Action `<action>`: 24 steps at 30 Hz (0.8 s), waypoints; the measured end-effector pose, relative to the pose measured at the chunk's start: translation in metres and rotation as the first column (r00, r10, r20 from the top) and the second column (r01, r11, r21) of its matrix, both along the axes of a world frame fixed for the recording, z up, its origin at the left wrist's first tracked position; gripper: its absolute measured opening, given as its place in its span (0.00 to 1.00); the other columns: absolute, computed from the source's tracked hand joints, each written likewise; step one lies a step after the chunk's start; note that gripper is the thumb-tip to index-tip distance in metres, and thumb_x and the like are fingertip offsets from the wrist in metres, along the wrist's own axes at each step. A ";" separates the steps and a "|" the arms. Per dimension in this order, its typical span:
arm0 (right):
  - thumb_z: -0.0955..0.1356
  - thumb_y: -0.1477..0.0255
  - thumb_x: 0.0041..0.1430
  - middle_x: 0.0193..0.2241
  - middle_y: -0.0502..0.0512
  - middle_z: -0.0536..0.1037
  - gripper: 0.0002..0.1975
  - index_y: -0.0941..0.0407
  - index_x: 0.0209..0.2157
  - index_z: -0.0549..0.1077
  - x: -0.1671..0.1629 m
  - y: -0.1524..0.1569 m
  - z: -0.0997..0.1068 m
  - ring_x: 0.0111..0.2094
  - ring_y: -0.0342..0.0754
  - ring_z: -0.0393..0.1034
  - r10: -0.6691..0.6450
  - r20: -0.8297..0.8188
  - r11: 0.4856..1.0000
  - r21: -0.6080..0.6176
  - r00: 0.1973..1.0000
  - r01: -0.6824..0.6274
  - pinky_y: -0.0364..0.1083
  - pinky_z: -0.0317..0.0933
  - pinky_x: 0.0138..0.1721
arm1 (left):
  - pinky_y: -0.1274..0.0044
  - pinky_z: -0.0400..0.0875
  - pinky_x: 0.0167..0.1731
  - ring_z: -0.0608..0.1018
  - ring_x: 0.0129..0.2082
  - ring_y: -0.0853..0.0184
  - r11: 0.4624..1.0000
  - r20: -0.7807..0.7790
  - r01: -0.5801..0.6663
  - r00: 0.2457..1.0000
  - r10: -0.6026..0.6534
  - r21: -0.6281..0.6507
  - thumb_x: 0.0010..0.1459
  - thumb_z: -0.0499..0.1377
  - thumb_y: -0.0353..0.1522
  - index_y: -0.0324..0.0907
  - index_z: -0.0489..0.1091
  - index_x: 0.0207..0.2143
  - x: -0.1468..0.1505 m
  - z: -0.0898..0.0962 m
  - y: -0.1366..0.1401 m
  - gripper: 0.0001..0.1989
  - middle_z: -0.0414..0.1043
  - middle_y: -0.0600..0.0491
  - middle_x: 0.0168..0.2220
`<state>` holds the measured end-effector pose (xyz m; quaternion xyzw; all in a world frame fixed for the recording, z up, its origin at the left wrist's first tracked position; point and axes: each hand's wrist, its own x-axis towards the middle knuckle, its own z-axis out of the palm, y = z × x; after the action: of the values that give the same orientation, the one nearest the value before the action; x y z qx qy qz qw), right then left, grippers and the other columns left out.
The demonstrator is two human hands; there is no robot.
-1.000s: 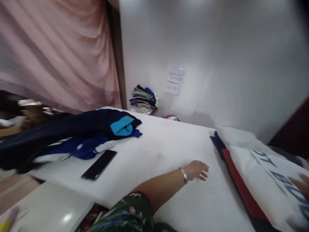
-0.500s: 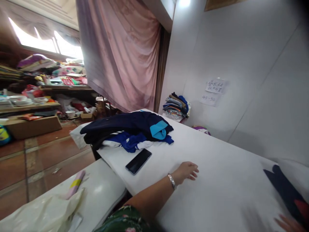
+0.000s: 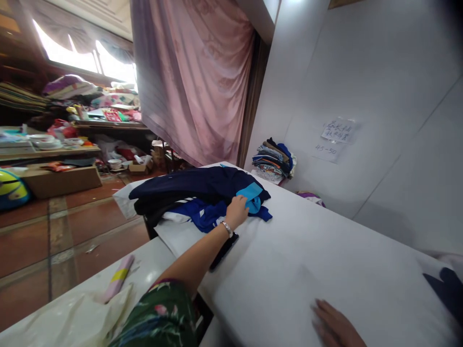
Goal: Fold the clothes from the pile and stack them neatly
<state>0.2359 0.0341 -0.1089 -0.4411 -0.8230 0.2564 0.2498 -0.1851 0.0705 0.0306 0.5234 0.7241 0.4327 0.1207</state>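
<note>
A pile of clothes lies on the far left part of the white table (image 3: 289, 255). On top is a dark navy garment (image 3: 188, 185) with a light blue part (image 3: 255, 197). Blue and white clothing (image 3: 208, 217) shows beneath. My left hand (image 3: 238, 212) reaches to the pile, its fingers closed at the edge of the light blue part. Below that wrist, a phone (image 3: 223, 253) is partly covered by my forearm. Low on the table's near side is my right hand (image 3: 334, 325), slightly blurred, fingers stretched out and holding nothing.
A dark cloth piece (image 3: 446, 294) lies at the table's right end. A lower white table (image 3: 148, 260) at the left holds a pale bag (image 3: 72, 318) and a pink roll (image 3: 119, 279). Folded clothes (image 3: 271, 159) are stacked by the wall.
My left hand has moved left and away from me, from over the bare table to the light blue part. My right hand has come left, away from the dark cloth. The view has shifted slightly.
</note>
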 end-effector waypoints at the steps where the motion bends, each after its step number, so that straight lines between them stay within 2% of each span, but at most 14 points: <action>1: 0.70 0.54 0.39 0.46 0.42 0.76 0.20 0.19 0.38 0.71 -0.010 0.000 0.003 0.50 0.68 0.68 0.018 -0.013 1.000 0.004 1.000 -0.018 0.68 0.62 0.51 | 0.64 0.53 0.60 0.55 0.64 0.55 1.000 -0.124 -0.001 0.992 0.000 -0.007 0.54 0.57 0.26 0.44 0.67 0.54 -0.008 0.001 0.002 0.23 0.57 0.46 0.63; 3: 0.70 0.54 0.42 0.48 0.41 0.74 0.20 0.21 0.41 0.71 -0.027 -0.001 0.006 0.52 0.67 0.66 0.050 -0.034 0.999 0.020 0.998 -0.049 0.67 0.61 0.52 | 0.62 0.49 0.61 0.50 0.66 0.55 0.999 -0.431 -0.010 0.902 -0.014 -0.054 0.53 0.56 0.23 0.43 0.63 0.58 -0.020 0.001 0.006 0.28 0.51 0.45 0.66; 5: 0.69 0.55 0.47 0.51 0.41 0.73 0.19 0.24 0.44 0.72 -0.040 -0.002 0.008 0.54 0.66 0.65 0.066 -0.038 0.997 0.040 0.997 -0.064 0.66 0.60 0.54 | 0.59 0.47 0.61 0.48 0.67 0.54 0.993 -0.656 -0.042 0.753 -0.043 -0.114 0.52 0.55 0.23 0.43 0.60 0.60 -0.029 -0.003 0.013 0.32 0.47 0.44 0.67; 7: 0.67 0.56 0.50 0.52 0.42 0.72 0.18 0.27 0.45 0.73 -0.048 -0.003 0.008 0.55 0.65 0.64 0.072 -0.037 0.995 0.070 0.997 -0.069 0.66 0.59 0.56 | 0.58 0.46 0.61 0.48 0.67 0.53 0.985 -0.725 -0.071 0.685 -0.065 -0.155 0.52 0.55 0.24 0.43 0.58 0.61 -0.036 -0.007 0.020 0.33 0.47 0.44 0.68; 10: 0.66 0.58 0.53 0.54 0.41 0.70 0.18 0.28 0.46 0.73 -0.053 -0.004 0.007 0.57 0.64 0.62 0.070 -0.044 0.990 0.124 0.997 -0.064 0.66 0.55 0.59 | 0.56 0.43 0.61 0.50 0.66 0.52 0.976 -0.749 -0.095 0.657 -0.086 -0.196 0.52 0.57 0.27 0.44 0.58 0.62 -0.042 -0.011 0.029 0.33 0.47 0.43 0.67; 13: 0.66 0.59 0.54 0.55 0.37 0.68 0.19 0.24 0.48 0.69 -0.053 -0.007 0.006 0.58 0.62 0.61 0.072 -0.040 0.989 0.134 0.997 -0.066 0.66 0.53 0.60 | 0.57 0.41 0.61 0.51 0.66 0.52 0.974 -0.709 -0.080 0.699 -0.097 -0.213 0.50 0.61 0.29 0.47 0.58 0.61 -0.045 -0.010 0.033 0.35 0.48 0.45 0.67; 16: 0.65 0.60 0.56 0.56 0.35 0.67 0.20 0.23 0.49 0.68 -0.052 -0.008 0.005 0.58 0.61 0.60 0.077 -0.019 0.989 0.131 0.997 -0.074 0.65 0.54 0.60 | 0.60 0.44 0.60 0.56 0.63 0.54 0.983 -0.612 -0.067 0.789 -0.053 -0.173 0.54 0.58 0.31 0.48 0.67 0.54 -0.046 -0.002 0.035 0.23 0.57 0.48 0.64; 18: 0.64 0.60 0.58 0.57 0.39 0.67 0.19 0.28 0.50 0.70 -0.052 -0.009 0.006 0.59 0.60 0.59 0.086 0.014 0.986 0.140 0.996 -0.087 0.65 0.53 0.61 | 0.62 0.47 0.58 0.63 0.59 0.54 0.983 -0.563 -0.092 0.826 -0.013 -0.157 0.58 0.55 0.33 0.45 0.72 0.44 -0.047 0.006 0.038 0.13 0.67 0.46 0.57; 19: 0.63 0.60 0.59 0.57 0.42 0.67 0.18 0.32 0.51 0.71 -0.052 -0.009 0.007 0.60 0.60 0.59 0.092 0.033 0.985 0.144 0.995 -0.096 0.65 0.51 0.61 | 0.62 0.50 0.56 0.66 0.56 0.54 0.981 -0.542 -0.113 0.840 0.011 -0.156 0.59 0.53 0.33 0.43 0.73 0.40 -0.047 0.012 0.041 0.11 0.71 0.44 0.52; 21: 0.62 0.60 0.61 0.58 0.50 0.67 0.18 0.41 0.52 0.73 -0.051 -0.010 0.009 0.61 0.59 0.58 0.104 0.066 0.984 0.140 0.992 -0.112 0.66 0.49 0.62 | 0.63 0.55 0.51 0.71 0.51 0.53 0.975 -0.477 -0.164 0.876 0.075 -0.148 0.61 0.50 0.34 0.40 0.74 0.34 -0.047 0.025 0.050 0.13 0.75 0.42 0.44; 24: 0.61 0.60 0.63 0.58 0.56 0.67 0.19 0.48 0.51 0.75 -0.051 -0.010 0.011 0.61 0.58 0.59 0.116 0.067 0.985 0.117 0.991 -0.124 0.65 0.48 0.62 | 0.69 0.61 0.42 0.75 0.43 0.57 0.969 -0.347 -0.220 0.922 0.170 -0.111 0.62 0.48 0.35 0.41 0.73 0.33 -0.037 0.048 0.067 0.15 0.76 0.44 0.38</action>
<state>0.1853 0.0241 -0.0975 -0.3822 -0.8692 0.2072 0.2356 -0.2218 0.1375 0.0781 0.5040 0.8125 0.2927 -0.0095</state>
